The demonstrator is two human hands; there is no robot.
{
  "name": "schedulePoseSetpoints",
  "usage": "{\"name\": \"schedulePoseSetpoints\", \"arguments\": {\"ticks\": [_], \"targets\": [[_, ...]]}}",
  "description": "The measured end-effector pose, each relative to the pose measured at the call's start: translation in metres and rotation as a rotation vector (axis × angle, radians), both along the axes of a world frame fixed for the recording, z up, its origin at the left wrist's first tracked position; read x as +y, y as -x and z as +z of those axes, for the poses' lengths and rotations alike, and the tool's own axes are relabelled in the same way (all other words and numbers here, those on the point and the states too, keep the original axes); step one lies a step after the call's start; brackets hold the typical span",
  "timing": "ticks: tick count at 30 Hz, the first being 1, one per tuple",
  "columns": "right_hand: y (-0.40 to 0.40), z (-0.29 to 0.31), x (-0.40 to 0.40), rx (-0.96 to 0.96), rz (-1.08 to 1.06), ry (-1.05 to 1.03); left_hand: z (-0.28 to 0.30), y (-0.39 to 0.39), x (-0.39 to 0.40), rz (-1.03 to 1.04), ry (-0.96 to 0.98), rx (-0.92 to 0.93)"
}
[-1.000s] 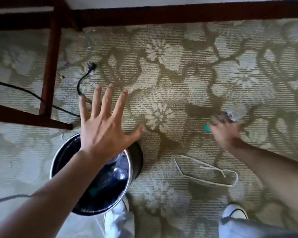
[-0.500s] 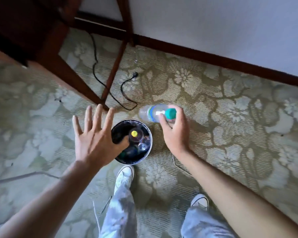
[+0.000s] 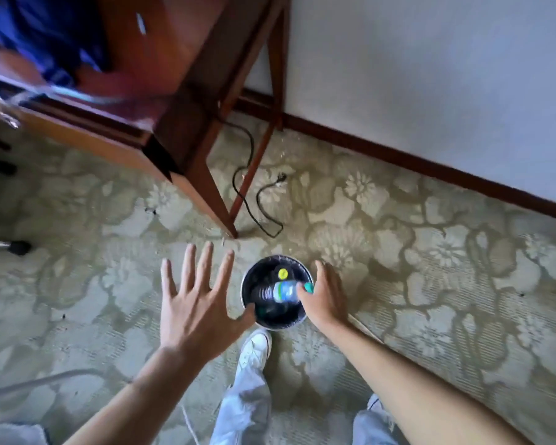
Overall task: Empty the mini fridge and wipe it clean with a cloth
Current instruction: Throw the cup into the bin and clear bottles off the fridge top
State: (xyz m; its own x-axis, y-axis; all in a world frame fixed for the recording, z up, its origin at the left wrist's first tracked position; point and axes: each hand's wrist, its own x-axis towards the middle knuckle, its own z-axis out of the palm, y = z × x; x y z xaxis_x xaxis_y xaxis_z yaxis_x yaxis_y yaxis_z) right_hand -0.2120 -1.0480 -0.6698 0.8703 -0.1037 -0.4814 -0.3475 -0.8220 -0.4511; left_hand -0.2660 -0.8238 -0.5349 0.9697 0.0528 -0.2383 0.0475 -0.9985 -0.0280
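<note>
A: Edges and room? Right hand (image 3: 326,300) is hanging over the bin (image 3: 247,277), which is standing on the carpet (image 3: 430,284). A table leg (image 3: 212,200) is landing just past the left hand's fingertips, with a black cord (image 3: 254,200) lying beyond it. The wall (image 3: 430,75) and skirting are running well beyond the right fingers; open carpet is lying right of them.

B: Change from half a second ago?

A: The bottle (image 3: 281,291) was beyond the bin's far rim then. Now it is lying sideways over the bin's mouth, teal cap (image 3: 308,287) at the right fingers. Left hand (image 3: 193,303) is holding the same spread pose.

B: Fingers?

A: Right thumb and fingers are curling round the bottle's cap end, gripping it. Left fingers are splaying wide and straight, holding nothing, thumb tip overlapping the bin's near-left rim. A yellow cap (image 3: 282,273) is showing inside the bin, just beyond the bottle.
</note>
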Motion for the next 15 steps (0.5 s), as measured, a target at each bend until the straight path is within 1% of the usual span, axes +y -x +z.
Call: {"name": "schedulePoseSetpoints", "arguments": {"ticks": [2,6,9,11,13,15], "targets": [[-0.005,0.050,0.006,-0.080,0.069,0.044,0.037,-0.005,0.002,-0.016,0.028,-0.012],[-0.013,0.173,0.035,-0.298,0.206,0.153,0.127,-0.018,0.023,-0.021,0.097,-0.097],[-0.012,0.263,0.069,-0.427,0.225,0.136,0.189,-0.029,0.048,-0.018,0.158,-0.236],[-0.006,0.321,0.097,-0.548,0.258,0.118,0.231,-0.031,0.070,0.030,0.181,-0.314],[0.003,0.365,0.122,-0.659,0.334,0.108,0.266,-0.031,0.092,0.100,0.190,-0.397],[0.011,0.404,0.147,-0.727,0.370,0.080,0.299,-0.022,0.117,0.167,0.188,-0.453]]}}
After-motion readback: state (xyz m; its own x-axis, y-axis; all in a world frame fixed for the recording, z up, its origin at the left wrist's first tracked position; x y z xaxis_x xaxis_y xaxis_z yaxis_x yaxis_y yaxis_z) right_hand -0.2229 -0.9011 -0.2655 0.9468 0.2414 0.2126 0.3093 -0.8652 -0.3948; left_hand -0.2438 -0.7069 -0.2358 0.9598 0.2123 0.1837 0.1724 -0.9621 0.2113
